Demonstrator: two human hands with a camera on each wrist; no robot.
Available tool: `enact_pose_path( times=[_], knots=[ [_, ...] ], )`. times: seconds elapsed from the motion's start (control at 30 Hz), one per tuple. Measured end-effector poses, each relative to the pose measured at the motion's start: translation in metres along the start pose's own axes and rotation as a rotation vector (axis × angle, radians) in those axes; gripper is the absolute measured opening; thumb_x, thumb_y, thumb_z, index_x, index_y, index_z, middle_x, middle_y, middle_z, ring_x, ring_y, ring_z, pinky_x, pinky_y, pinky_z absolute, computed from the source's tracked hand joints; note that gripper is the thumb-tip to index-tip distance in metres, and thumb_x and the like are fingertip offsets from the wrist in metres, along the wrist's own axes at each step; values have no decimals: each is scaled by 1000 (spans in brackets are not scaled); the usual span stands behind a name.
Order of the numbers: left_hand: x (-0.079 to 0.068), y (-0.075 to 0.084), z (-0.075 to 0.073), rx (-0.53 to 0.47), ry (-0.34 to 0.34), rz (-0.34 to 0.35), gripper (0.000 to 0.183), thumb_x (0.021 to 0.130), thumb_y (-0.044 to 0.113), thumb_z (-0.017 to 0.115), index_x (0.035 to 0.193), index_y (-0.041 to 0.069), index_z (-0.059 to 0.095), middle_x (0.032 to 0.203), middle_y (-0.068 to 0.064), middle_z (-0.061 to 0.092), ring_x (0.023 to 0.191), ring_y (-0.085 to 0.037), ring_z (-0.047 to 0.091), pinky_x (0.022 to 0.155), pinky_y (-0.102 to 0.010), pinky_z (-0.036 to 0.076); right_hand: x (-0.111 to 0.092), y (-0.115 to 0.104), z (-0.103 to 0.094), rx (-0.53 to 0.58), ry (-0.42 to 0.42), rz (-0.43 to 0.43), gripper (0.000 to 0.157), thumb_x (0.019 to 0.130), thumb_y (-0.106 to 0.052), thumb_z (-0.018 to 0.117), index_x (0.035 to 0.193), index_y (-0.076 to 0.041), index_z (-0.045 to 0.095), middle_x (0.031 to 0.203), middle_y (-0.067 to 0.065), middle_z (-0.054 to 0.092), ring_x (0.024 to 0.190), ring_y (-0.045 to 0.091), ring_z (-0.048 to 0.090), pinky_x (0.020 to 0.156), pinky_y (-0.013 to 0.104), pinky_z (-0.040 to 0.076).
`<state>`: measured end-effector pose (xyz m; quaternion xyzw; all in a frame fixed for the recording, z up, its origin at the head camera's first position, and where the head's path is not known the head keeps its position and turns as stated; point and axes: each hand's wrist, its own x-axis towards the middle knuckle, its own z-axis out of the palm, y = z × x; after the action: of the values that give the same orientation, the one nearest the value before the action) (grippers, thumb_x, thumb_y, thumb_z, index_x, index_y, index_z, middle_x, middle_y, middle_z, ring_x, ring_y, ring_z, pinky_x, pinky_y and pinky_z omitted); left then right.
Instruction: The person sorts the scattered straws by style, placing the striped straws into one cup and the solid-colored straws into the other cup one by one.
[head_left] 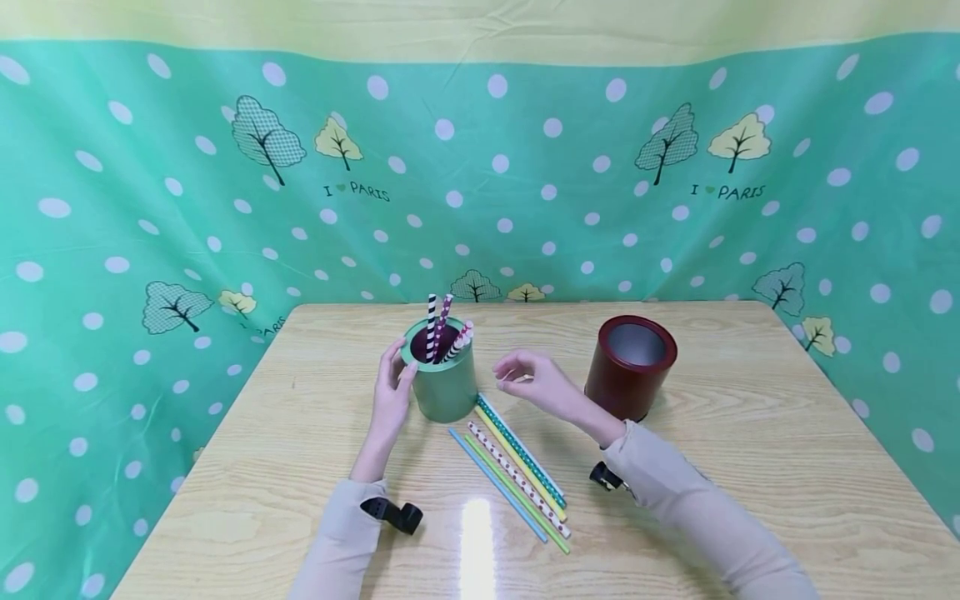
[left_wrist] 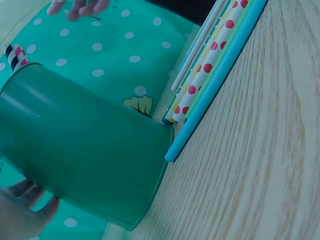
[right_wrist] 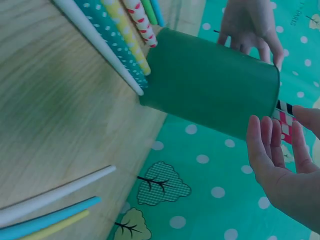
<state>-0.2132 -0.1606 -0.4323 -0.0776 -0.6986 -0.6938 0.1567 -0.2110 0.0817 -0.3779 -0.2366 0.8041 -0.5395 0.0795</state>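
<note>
A green can (head_left: 444,398) stands upright on the table. Several patterned paper straws (head_left: 431,329), some black-striped and some pink or purple, stick out of its mouth. My left hand (head_left: 392,387) holds the can's left side near the rim, thumb in front and fingers farther back. To the right of the can my right hand (head_left: 542,385) hovers above the table, fingers loosely bent, apart from the can and holding nothing visible. Below it lies a slanted row of loose straws: blue (head_left: 498,486), green, white with red dots (head_left: 517,479), yellow, teal dotted and white, their far ends close to the can's base.
A dark red can (head_left: 628,383) stands upright at the right, behind my right forearm. In the right wrist view more straws lie apart at lower left: white (right_wrist: 60,194), blue (right_wrist: 55,217) and yellow. A dotted green curtain (head_left: 525,192) hangs behind the wooden table (head_left: 300,450).
</note>
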Motion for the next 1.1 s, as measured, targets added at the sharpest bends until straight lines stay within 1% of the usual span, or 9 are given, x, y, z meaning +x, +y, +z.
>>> enact_pose_path(
  times=[0.2,0.3,0.4,0.53,0.57,0.63,0.8,0.87,1.1],
  knots=[
    [0,0,0,-8,0,-13,43,92,7,44,133,5,31,129,-21,41,120,-27,37,100,-38,27,-4,11,6,-27,-57,-22,22,83,-4,59,103,5,56,99,17,59,89,23,57,74,27,49],
    [1,-1,0,-8,1,-20,43,92,9,44,133,6,31,129,-21,41,119,-27,37,100,-38,28,-5,16,8,-47,-76,-25,21,82,-4,59,101,5,57,99,19,59,87,23,57,73,27,49],
    [0,-1,0,-3,2,-21,43,92,10,44,133,6,31,129,-21,41,120,-27,36,100,-40,27,-6,21,10,-70,-92,-3,21,82,-3,59,101,5,58,98,18,60,86,22,58,73,27,49],
    [0,-1,0,0,6,-20,44,92,11,45,133,7,31,129,-20,41,119,-25,37,100,-40,27,-8,27,13,-91,-126,33,21,82,-4,59,102,2,59,97,13,60,87,21,57,73,27,48],
    [0,-1,0,1,4,-19,44,92,11,45,133,7,31,128,-19,42,119,-25,37,100,-40,27,-9,28,13,-98,-135,35,21,81,-3,59,102,2,59,97,13,60,87,21,57,73,27,48],
    [0,-1,0,-3,3,-18,44,92,11,46,133,8,32,128,-18,42,119,-23,38,100,-38,28,-13,22,13,-96,-160,43,21,82,-1,58,102,3,58,97,16,59,88,25,56,74,29,48],
    [0,-1,-1,-3,-2,-20,43,92,12,46,133,9,32,128,-17,42,119,-23,37,100,-38,28,-15,28,16,-91,-217,35,22,81,4,57,103,6,56,96,20,58,87,27,56,74,28,47],
    [0,0,-1,-1,-1,-20,44,92,12,46,133,9,32,129,-17,42,119,-23,37,100,-38,28,-13,40,18,-97,-227,27,23,80,4,58,103,6,57,95,17,58,85,23,56,72,25,47],
    [0,-1,1,-7,10,-9,43,92,10,45,133,7,32,128,-19,42,118,-24,38,100,-39,28,-15,49,20,-119,-236,8,24,76,7,58,101,7,57,94,19,59,80,21,57,68,22,47]
  ],
)
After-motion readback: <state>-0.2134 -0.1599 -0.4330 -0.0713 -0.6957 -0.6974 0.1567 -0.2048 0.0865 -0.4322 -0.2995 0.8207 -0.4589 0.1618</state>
